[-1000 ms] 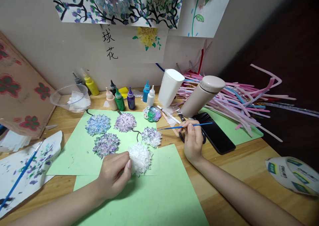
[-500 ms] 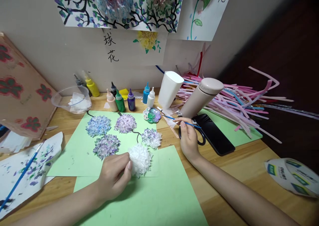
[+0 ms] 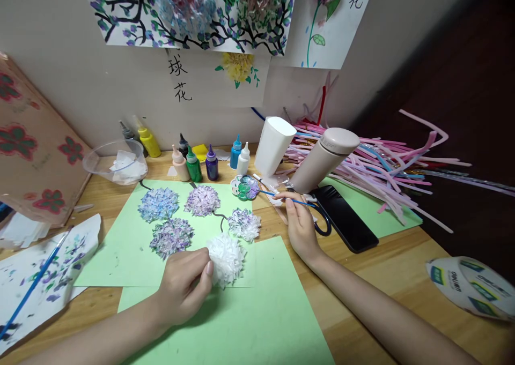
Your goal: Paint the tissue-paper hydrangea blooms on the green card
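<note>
My right hand [image 3: 301, 225] holds a blue paintbrush [image 3: 292, 200] between its fingers. The brush tip reaches the small flower-shaped paint palette [image 3: 245, 187], which has green and purple paint in it. My left hand [image 3: 187, 287] is closed at the left edge of a white paper flower [image 3: 226, 260], with finger and thumb pinched against its petals. Just behind that flower is a part-purple, part-white one [image 3: 243, 224]. Blue and purple paper flowers [image 3: 171, 238] lie beside it on green paper [image 3: 116, 258].
Several paint bottles [image 3: 212, 164] line the wall side, near a white cup [image 3: 276, 145] and a tilted thermos [image 3: 325, 158]. Scissors [image 3: 325, 223] and a phone [image 3: 345, 218] lie right of my right hand. A second brush [image 3: 34, 284] rests on paint-stained paper [image 3: 80, 252]. Pipe cleaners [image 3: 386, 166] spread behind.
My right hand has moved slightly left, bringing the brush tip from the palette's right side onto its edge. My left hand stays at the white paper flower.
</note>
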Tool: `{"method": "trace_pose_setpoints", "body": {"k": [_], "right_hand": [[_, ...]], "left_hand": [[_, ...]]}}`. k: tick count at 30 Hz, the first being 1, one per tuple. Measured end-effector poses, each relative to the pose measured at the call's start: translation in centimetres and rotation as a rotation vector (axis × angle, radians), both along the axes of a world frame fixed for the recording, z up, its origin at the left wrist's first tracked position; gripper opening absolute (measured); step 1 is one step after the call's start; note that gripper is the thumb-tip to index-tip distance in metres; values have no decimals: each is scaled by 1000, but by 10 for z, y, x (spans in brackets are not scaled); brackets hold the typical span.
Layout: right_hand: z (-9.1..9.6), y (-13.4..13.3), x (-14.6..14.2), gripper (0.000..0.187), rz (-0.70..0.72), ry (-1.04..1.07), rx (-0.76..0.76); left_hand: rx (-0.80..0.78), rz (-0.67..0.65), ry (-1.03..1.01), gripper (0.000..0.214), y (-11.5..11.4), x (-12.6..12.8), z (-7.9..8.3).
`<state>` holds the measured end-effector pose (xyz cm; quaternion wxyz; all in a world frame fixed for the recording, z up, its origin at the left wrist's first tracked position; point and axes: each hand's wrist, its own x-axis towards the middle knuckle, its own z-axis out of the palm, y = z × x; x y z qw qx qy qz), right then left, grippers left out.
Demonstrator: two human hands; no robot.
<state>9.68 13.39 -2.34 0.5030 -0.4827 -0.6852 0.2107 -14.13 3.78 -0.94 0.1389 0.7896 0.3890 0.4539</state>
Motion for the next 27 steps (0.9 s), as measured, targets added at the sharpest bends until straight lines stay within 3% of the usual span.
{"method": "trace_pose_setpoints", "body": {"k": [6,13,27], "right_hand": [[0,-6,-1,27,-48,150,104],[-3,-15,-5,24,-39,487,-1],[0,-17,-6,25,-3,360,125]], "left_hand": [[-5,-4,-3,32,0,0,0],[-2,0,-12,32,0,0,0],[-6,1,-12,31,0,1,1]]}}
